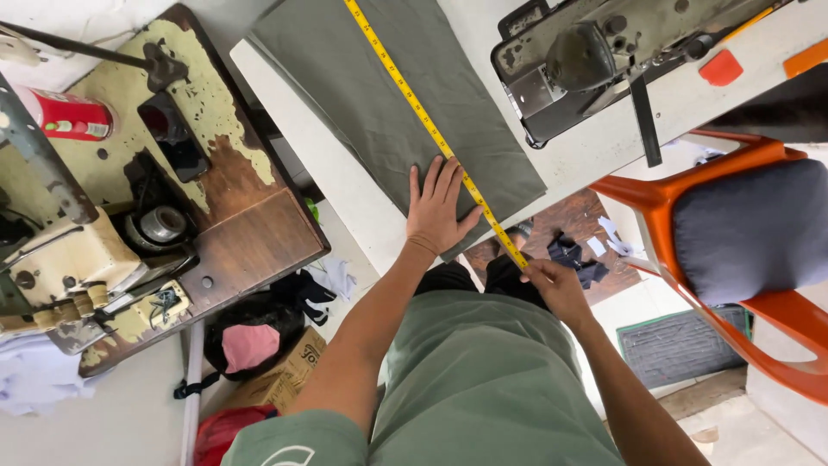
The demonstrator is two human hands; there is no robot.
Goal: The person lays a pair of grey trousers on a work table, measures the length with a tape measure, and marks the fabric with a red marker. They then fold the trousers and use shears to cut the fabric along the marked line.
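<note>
Orange chair (681,207) beside table (604,147); sewing machine (595,52) near.

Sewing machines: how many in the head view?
2. One dark sewing machine at the top right on the white table; one cream sewing machine at the left on the worn wooden table. Others may sit outside the frame.

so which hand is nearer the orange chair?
Right. The right hand pinches the yellow tape measure off the table edge, beside the orange chair; the left hand lies flat on the grey fabric, farther away.
</note>
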